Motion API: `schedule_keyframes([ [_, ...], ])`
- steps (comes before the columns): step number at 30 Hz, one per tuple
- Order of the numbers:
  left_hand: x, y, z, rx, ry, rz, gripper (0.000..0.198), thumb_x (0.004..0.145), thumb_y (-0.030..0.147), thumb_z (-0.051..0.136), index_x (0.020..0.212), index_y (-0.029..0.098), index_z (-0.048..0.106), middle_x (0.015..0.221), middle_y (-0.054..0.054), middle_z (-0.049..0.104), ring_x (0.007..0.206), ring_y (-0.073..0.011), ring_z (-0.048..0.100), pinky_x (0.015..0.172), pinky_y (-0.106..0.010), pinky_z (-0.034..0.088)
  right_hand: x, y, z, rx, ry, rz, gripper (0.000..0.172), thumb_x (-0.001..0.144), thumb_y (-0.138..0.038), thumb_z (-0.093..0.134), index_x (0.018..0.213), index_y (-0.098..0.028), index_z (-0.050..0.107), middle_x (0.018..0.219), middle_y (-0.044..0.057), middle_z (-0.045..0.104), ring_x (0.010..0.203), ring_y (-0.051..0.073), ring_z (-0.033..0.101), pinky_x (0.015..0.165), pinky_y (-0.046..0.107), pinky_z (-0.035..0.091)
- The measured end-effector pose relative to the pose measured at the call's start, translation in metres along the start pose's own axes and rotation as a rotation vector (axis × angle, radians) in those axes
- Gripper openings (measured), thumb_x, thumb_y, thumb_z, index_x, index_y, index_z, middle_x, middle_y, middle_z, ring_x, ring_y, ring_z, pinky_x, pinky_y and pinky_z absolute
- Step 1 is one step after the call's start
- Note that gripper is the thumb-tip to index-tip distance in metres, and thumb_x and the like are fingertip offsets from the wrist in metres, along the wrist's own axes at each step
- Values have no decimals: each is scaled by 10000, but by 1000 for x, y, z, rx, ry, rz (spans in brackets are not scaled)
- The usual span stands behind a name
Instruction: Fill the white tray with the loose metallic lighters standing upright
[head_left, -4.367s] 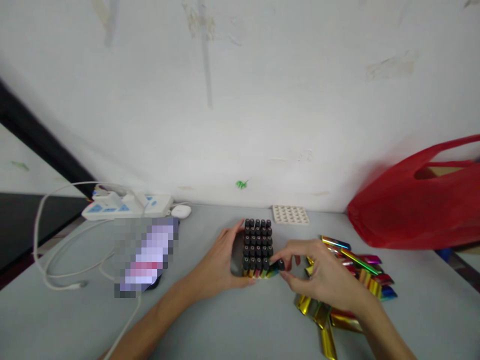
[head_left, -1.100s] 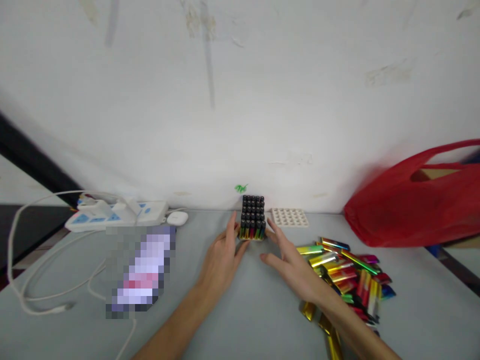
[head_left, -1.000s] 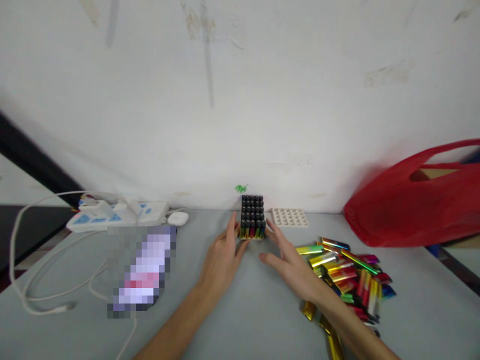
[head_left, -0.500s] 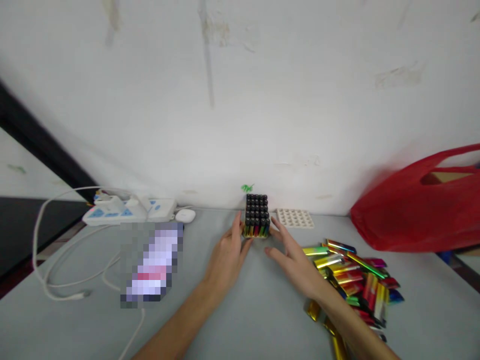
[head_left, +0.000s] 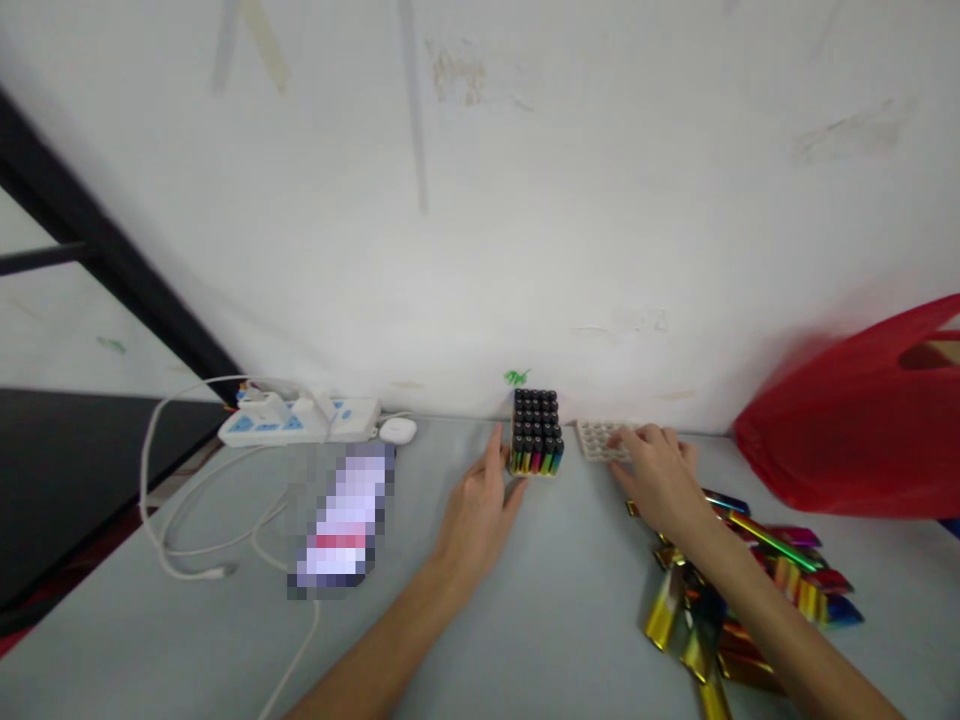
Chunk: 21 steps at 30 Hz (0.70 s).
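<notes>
On the table [head_left: 570, 620], left hand [head_left: 480, 505] is resting against batteries [head_left: 536, 425] (grip spread), right hand [head_left: 660, 475] touching white tray [head_left: 595, 438], hold unclear.

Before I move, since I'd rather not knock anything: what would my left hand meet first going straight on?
Most likely the block of upright batteries, just ahead of the left hand; whether they touch is unclear.
</notes>
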<state>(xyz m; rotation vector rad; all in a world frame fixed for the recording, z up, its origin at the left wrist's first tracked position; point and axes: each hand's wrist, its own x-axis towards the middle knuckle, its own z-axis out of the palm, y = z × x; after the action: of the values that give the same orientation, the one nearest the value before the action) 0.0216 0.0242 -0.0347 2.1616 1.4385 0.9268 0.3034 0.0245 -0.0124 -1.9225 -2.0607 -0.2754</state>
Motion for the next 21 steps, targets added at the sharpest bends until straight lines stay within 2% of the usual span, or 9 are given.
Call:
schedule_keyframes([
  [5, 0, 1, -1, 1, -14, -21, 864, 1067, 195, 677, 1758, 244, 161, 1538, -205, 695, 1377, -354, 722, 1125, -545, 616, 2, 3, 5, 53, -25, -60, 186, 1027, -253, 659, 1170, -282, 775, 1224, 151, 674, 1135, 366, 573, 920, 484, 407],
  [9, 0, 2, -4, -21, -31, -36, 869, 1064, 191, 680, 1754, 231, 154, 1521, -197, 710, 1395, -364, 707, 1136, -561, 606, 3, 7, 8, 98, -2, -72, 146, 1048, -286, 637, 1134, -231, 741, 1228, 169, 634, 1142, 369, 562, 926, 490, 420],
  [12, -2, 3, -6, -18, -36, -46, 880, 1050, 187, 687, 1746, 242, 151, 1534, -187, 704, 1395, -364, 706, 1137, -551, 606, 2, 11, 1, 133, 34, -70, 173, 1085, -313, 574, 1157, -218, 699, 1229, 165, 615, 1160, 357, 564, 929, 480, 438],
  [14, -4, 4, -8, 7, -21, -41, 880, 1037, 181, 681, 1737, 248, 151, 1545, -184, 695, 1386, -358, 712, 1140, -541, 603, -1, 11, -11, 172, 64, -77, 183, 1106, -327, 537, 1184, -233, 674, 1231, 148, 611, 1165, 341, 568, 945, 474, 452],
  [16, -5, 5, -11, 53, 36, -27, 839, 1009, 134, 655, 1707, 235, 201, 1547, -182, 691, 1393, -346, 704, 1156, -535, 587, -9, 7, -29, 258, 108, -109, 173, 1115, -334, 527, 1201, -249, 652, 1225, 132, 606, 1158, 327, 575, 974, 479, 466],
  [18, -6, 7, -16, 118, 146, -2, 738, 960, 84, 631, 1623, 206, 331, 1517, -182, 704, 1405, -344, 681, 1180, -541, 557, -23, -3, -47, 332, 174, -158, 163, 1118, -334, 535, 1215, -263, 644, 1213, 126, 601, 1140, 327, 584, 975, 487, 475],
  [21, -5, 13, -30, 190, 325, 20, 464, 930, 102, 619, 1375, 206, 533, 1375, -156, 751, 1324, -349, 692, 1152, -534, 538, -51, -28, -61, 307, 173, -214, 123, 1104, -319, 587, 1192, -283, 665, 1208, 132, 631, 1111, 344, 612, 906, 484, 492],
])
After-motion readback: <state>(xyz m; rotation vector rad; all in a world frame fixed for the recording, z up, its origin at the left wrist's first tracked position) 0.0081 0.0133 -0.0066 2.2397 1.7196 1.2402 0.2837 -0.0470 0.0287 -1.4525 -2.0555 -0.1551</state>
